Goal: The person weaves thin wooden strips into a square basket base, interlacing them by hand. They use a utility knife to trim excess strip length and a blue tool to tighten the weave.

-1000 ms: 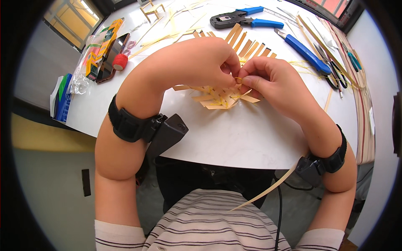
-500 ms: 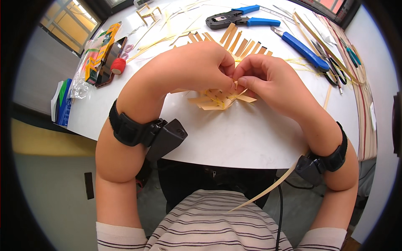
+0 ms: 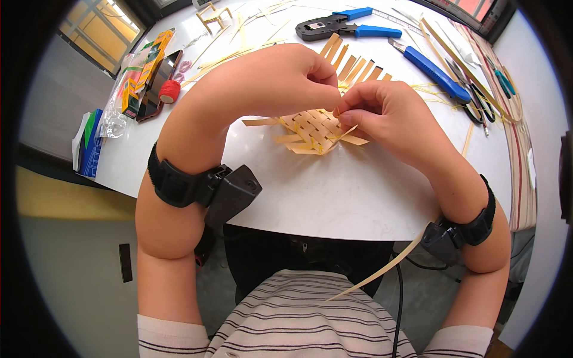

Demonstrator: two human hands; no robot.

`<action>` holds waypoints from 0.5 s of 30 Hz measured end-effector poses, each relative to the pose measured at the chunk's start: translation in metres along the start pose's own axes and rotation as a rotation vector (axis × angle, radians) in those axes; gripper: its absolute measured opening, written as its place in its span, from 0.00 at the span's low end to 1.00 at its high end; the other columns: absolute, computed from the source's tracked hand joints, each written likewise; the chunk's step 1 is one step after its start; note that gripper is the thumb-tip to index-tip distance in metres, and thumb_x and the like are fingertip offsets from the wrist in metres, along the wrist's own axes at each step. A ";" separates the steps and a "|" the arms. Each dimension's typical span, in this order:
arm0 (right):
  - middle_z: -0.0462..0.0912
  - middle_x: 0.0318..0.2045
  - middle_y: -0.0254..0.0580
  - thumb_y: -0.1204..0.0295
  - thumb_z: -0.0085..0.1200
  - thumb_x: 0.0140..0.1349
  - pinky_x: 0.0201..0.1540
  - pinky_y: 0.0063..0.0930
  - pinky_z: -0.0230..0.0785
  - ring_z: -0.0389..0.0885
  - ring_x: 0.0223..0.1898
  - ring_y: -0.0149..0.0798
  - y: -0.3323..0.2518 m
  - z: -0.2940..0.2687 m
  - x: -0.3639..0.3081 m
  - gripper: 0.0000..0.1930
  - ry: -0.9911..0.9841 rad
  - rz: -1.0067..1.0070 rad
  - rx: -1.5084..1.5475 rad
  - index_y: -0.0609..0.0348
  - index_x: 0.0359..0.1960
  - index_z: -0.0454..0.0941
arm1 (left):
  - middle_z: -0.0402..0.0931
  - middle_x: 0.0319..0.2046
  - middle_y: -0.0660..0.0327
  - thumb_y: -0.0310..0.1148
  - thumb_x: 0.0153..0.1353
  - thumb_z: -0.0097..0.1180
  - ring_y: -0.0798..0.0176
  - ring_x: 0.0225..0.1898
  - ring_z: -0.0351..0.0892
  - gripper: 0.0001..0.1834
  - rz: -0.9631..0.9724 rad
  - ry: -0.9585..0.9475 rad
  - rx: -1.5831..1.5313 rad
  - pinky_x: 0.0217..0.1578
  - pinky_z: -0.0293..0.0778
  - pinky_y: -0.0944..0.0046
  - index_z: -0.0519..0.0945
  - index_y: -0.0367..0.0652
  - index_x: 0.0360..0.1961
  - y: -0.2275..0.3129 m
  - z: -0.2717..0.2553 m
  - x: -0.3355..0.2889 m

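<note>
A small woven piece of flat bamboo strips (image 3: 314,128) lies on the white table, its loose strip ends fanning out at the far side and toward me. Thin yellow strands run through it. Over its far left part arches my left hand (image 3: 301,80), fingers bent down and closed in a pinch; what they grip is hidden. At the piece's right edge my right hand (image 3: 385,110) has thumb and forefinger pressed together on it. The two sets of fingertips are close to each other. My hands cover part of the weave.
Beyond lies a crimping tool (image 3: 346,25) with blue handles. To the right are a blue utility knife (image 3: 436,73), scissors (image 3: 474,98) and long bamboo strips. Red thread (image 3: 169,91), a phone (image 3: 156,89) and a tiny chair (image 3: 213,17) are on the left.
My left hand has risen and moved slightly away from me, uncovering more of the weave. My right hand has barely shifted and remains pinched at the edge.
</note>
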State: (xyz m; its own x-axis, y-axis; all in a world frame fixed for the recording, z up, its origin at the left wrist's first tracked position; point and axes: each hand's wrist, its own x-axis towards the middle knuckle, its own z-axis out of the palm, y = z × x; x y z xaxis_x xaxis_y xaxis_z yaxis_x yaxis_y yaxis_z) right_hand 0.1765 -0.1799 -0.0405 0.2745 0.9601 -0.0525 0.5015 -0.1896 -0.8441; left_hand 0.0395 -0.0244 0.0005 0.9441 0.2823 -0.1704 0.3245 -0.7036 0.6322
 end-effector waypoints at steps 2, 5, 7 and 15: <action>0.86 0.35 0.38 0.80 0.57 0.62 0.44 0.21 0.78 0.84 0.38 0.26 0.000 0.001 -0.001 0.07 0.014 0.020 0.064 0.68 0.41 0.83 | 0.69 0.18 0.69 0.37 0.57 0.59 0.75 0.23 0.66 0.11 -0.085 0.024 0.000 0.25 0.64 0.69 0.81 0.38 0.28 0.009 0.000 -0.003; 0.86 0.34 0.37 0.80 0.56 0.63 0.45 0.21 0.78 0.84 0.39 0.26 0.000 0.001 -0.003 0.07 0.013 0.017 0.099 0.67 0.41 0.82 | 0.67 0.16 0.66 0.37 0.58 0.58 0.73 0.21 0.65 0.12 -0.064 0.054 0.121 0.24 0.63 0.67 0.78 0.37 0.26 0.000 0.002 0.000; 0.85 0.33 0.36 0.81 0.55 0.63 0.44 0.21 0.77 0.83 0.39 0.26 -0.001 0.001 -0.003 0.06 -0.001 0.008 0.080 0.67 0.40 0.82 | 0.67 0.16 0.62 0.36 0.58 0.57 0.70 0.20 0.65 0.13 -0.037 0.048 0.202 0.24 0.64 0.65 0.77 0.36 0.25 -0.004 0.005 0.000; 0.84 0.32 0.36 0.83 0.55 0.62 0.39 0.22 0.74 0.81 0.34 0.25 -0.010 -0.003 -0.007 0.06 -0.071 0.007 -0.129 0.66 0.40 0.81 | 0.75 0.19 0.51 0.34 0.56 0.57 0.55 0.22 0.74 0.12 0.027 0.072 0.298 0.27 0.70 0.58 0.80 0.34 0.27 -0.008 0.019 -0.001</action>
State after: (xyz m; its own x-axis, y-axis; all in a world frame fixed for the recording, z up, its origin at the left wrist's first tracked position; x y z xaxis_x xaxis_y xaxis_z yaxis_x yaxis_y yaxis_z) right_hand 0.1718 -0.1855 -0.0307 0.2217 0.9700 -0.0994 0.6023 -0.2164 -0.7684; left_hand 0.0373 -0.0312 -0.0188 0.9493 0.2994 -0.0960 0.3128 -0.8685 0.3846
